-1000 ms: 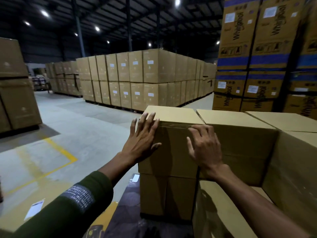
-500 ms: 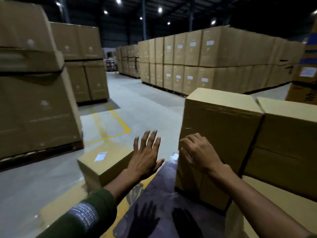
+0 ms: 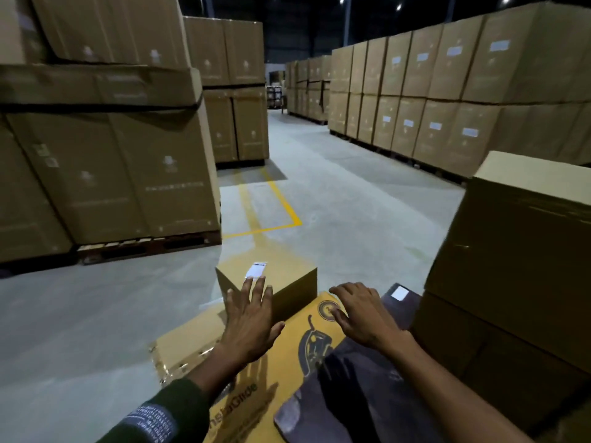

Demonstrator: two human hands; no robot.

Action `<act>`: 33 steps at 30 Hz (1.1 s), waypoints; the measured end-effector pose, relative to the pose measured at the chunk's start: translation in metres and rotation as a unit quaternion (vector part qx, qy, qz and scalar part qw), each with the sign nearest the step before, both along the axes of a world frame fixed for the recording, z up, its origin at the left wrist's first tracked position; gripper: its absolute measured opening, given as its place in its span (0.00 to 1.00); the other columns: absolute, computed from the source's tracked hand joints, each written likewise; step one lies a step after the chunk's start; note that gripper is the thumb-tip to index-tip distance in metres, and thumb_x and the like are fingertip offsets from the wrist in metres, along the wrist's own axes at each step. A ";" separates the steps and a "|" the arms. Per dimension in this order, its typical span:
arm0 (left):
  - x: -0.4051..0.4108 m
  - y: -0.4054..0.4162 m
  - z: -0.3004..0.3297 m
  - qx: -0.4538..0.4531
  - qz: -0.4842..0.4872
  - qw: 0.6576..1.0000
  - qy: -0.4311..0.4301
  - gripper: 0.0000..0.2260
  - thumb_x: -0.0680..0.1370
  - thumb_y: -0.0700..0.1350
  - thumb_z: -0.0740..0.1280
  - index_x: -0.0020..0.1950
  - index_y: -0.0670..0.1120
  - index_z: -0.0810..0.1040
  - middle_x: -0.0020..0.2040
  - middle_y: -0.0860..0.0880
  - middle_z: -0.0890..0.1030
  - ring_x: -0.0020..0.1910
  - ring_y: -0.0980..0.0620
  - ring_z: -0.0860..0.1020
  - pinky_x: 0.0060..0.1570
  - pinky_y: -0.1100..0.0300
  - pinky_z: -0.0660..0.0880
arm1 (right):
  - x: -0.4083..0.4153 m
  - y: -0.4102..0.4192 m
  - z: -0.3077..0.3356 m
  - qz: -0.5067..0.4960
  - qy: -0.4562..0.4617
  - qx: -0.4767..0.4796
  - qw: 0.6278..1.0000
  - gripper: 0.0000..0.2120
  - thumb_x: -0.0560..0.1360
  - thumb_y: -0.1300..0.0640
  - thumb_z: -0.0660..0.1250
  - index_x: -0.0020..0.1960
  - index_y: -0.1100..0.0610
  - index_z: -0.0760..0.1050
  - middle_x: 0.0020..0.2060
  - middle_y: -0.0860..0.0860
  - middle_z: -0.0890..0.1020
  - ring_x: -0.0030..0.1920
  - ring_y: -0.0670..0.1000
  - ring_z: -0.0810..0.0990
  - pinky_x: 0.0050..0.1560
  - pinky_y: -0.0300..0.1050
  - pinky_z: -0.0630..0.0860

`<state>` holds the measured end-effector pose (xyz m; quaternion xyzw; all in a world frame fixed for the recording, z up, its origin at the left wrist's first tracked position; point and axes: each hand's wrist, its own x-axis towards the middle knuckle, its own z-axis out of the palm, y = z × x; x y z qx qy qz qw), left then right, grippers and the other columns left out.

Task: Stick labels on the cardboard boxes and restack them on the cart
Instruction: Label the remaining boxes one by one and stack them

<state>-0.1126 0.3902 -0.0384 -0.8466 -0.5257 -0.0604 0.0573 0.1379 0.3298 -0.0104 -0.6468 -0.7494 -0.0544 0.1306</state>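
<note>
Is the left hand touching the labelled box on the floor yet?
Cannot tell. In the head view the left hand, fingers spread, overlaps the labelled box, but it may be hovering in front of it.

Open floor (image 3: 335, 203) ahead; labelled box (image 3: 275, 279) below, stacked boxes (image 3: 511, 266) close right.

Dim overhead lamps, motion blur, warped edges.
</note>
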 end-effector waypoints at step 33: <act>-0.084 0.179 -0.134 -0.183 0.020 0.982 -0.030 0.39 0.82 0.49 0.60 0.78 0.41 0.33 0.75 0.44 0.25 0.75 0.43 0.29 0.72 0.38 0.58 | -0.057 0.253 -0.143 0.002 -0.025 -0.206 0.978 0.52 0.69 0.43 0.74 0.79 0.43 0.40 0.78 0.45 0.36 0.77 0.53 0.32 0.71 0.75 0.49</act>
